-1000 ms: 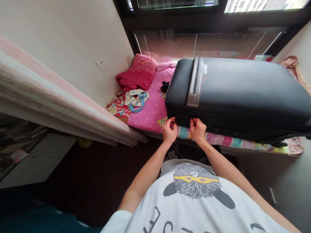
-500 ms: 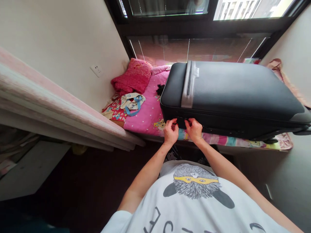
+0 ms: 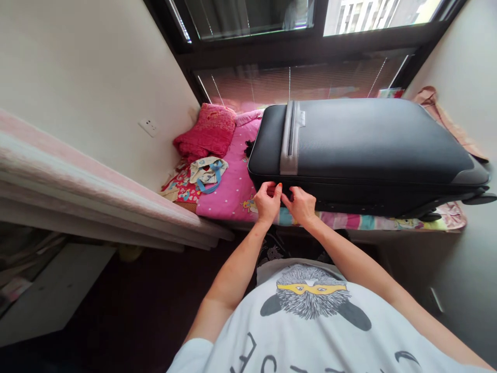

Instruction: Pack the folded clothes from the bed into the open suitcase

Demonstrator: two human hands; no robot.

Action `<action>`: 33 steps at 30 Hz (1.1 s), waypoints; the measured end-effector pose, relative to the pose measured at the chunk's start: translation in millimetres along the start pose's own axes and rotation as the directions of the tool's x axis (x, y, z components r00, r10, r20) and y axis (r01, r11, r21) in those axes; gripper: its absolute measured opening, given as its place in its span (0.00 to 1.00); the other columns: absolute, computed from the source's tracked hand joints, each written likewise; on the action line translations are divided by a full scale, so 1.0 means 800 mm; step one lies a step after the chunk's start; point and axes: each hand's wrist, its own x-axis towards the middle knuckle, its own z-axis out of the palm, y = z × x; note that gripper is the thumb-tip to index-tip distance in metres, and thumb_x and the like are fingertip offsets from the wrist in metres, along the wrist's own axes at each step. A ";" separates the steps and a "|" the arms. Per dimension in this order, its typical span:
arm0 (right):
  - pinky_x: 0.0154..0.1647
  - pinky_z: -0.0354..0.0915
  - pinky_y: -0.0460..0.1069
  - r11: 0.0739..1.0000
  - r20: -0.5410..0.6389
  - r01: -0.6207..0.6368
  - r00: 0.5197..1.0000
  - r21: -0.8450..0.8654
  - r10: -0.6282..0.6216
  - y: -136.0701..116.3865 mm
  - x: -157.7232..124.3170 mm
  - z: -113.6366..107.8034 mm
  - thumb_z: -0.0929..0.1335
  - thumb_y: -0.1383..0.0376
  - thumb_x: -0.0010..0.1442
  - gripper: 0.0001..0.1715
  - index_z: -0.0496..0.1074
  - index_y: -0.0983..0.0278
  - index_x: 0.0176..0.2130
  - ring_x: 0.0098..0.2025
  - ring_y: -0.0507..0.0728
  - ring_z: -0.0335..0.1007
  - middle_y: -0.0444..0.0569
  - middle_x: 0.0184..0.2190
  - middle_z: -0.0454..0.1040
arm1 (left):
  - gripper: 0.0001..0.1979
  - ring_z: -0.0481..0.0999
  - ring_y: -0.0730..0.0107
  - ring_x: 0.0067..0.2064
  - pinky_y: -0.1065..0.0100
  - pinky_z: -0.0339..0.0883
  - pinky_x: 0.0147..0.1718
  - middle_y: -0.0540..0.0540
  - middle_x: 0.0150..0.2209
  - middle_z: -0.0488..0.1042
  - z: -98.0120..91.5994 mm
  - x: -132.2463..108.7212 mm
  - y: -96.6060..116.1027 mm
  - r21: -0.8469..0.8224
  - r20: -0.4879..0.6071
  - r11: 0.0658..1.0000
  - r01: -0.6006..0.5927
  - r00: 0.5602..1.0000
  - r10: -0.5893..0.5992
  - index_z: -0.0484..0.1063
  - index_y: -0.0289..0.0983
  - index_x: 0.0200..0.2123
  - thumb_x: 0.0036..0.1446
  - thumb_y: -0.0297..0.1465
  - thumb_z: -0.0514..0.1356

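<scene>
Lying flat on pink dotted bedding (image 3: 233, 181), black textured suitcase (image 3: 361, 140); front edge pinched by left hand (image 3: 267, 202) and right hand (image 3: 300, 204); red cushion (image 3: 207, 132) beside.

suitcase (image 3: 373, 145) | black, textured shell, grey band with recessed handle near its left end | closed, lying flat on its broad side | lengthwise along window ledge on pink patterned bedding (image 3: 233, 181) | wheels at far right end | near-left front edge touched by both hands
</scene>
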 end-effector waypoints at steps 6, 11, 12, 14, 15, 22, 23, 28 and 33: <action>0.29 0.46 0.48 0.998 0.013 -0.047 0.999 -0.045 0.048 -0.013 0.008 -0.003 0.62 0.62 0.68 0.16 0.74 0.66 0.33 0.28 0.53 0.69 0.52 0.31 0.79 | 0.05 0.77 0.68 0.27 0.68 0.69 0.32 0.48 0.26 0.77 0.006 0.006 0.015 0.068 -0.010 0.998 0.007 1.000 -0.007 0.71 0.39 0.30 0.59 0.31 0.62; 0.28 0.45 0.48 0.999 0.013 0.024 1.000 -0.041 -0.024 -0.011 0.003 -0.021 0.61 0.62 0.69 0.16 0.73 0.65 0.35 0.28 0.52 0.67 0.52 0.32 0.78 | 0.04 0.76 0.69 0.27 0.69 0.68 0.32 0.49 0.27 0.77 0.001 0.002 0.015 0.097 0.022 0.994 -0.048 0.999 0.046 0.72 0.39 0.33 0.60 0.33 0.62; 0.28 0.45 0.48 0.999 0.017 0.033 0.999 -0.043 -0.033 -0.010 0.002 -0.023 0.60 0.62 0.69 0.16 0.73 0.65 0.35 0.28 0.52 0.66 0.52 0.32 0.78 | 0.04 0.76 0.69 0.27 0.69 0.68 0.32 0.49 0.27 0.77 -0.001 0.001 0.014 0.115 0.034 0.991 -0.070 0.997 0.067 0.71 0.40 0.32 0.60 0.33 0.62; 0.28 0.45 0.48 0.998 0.011 0.025 1.000 -0.058 -0.024 -0.006 0.002 -0.026 0.60 0.63 0.69 0.16 0.73 0.65 0.35 0.27 0.52 0.65 0.52 0.32 0.77 | 0.05 0.75 0.69 0.28 0.69 0.67 0.33 0.50 0.27 0.75 -0.003 0.000 0.011 0.161 0.063 0.978 -0.133 0.990 0.124 0.70 0.40 0.31 0.60 0.31 0.60; 0.28 0.45 0.48 0.998 -0.001 0.012 1.000 -0.067 -0.012 -0.004 0.001 -0.027 0.60 0.63 0.68 0.16 0.73 0.65 0.34 0.27 0.52 0.65 0.52 0.31 0.77 | 0.06 0.74 0.69 0.28 0.69 0.66 0.33 0.50 0.26 0.74 -0.004 -0.001 0.010 0.192 0.077 0.966 -0.174 0.984 0.162 0.69 0.40 0.30 0.60 0.30 0.59; 0.28 0.48 0.48 0.997 -0.108 -0.057 0.993 -0.050 0.051 0.026 -0.010 -0.042 0.59 0.63 0.66 0.15 0.71 0.64 0.33 0.27 0.53 0.64 0.52 0.30 0.75 | 0.10 0.73 0.66 0.32 0.67 0.63 0.34 0.46 0.30 0.72 0.000 -0.008 0.013 0.360 0.173 0.877 -0.319 0.946 0.273 0.63 0.41 0.27 0.62 0.28 0.55; 0.28 0.48 0.48 0.997 -0.116 -0.065 0.992 -0.049 0.059 0.031 -0.012 -0.046 0.60 0.63 0.66 0.15 0.71 0.64 0.33 0.27 0.53 0.64 0.51 0.30 0.75 | 0.09 0.73 0.66 0.32 0.67 0.64 0.34 0.46 0.30 0.72 0.001 -0.008 0.014 0.363 0.176 0.880 -0.306 0.950 0.258 0.64 0.41 0.28 0.62 0.28 0.56; 0.29 0.49 0.48 0.995 -0.164 -0.080 0.984 -0.067 0.068 0.049 -0.020 -0.063 0.60 0.62 0.66 0.15 0.70 0.64 0.31 0.28 0.53 0.65 0.51 0.29 0.75 | 0.09 0.75 0.62 0.31 0.66 0.64 0.33 0.47 0.29 0.73 0.003 -0.003 0.017 0.363 0.127 0.907 -0.214 0.976 0.179 0.67 0.40 0.35 0.59 0.37 0.64; 0.29 0.51 0.48 0.987 -0.231 -0.123 0.968 -0.103 0.097 0.083 -0.029 -0.085 0.59 0.62 0.65 0.16 0.69 0.63 0.30 0.28 0.54 0.65 0.51 0.28 0.75 | 0.09 0.76 0.61 0.32 0.66 0.65 0.34 0.44 0.29 0.74 0.003 0.007 0.013 0.318 0.128 0.914 -0.252 0.967 0.223 0.67 0.41 0.33 0.65 0.37 0.59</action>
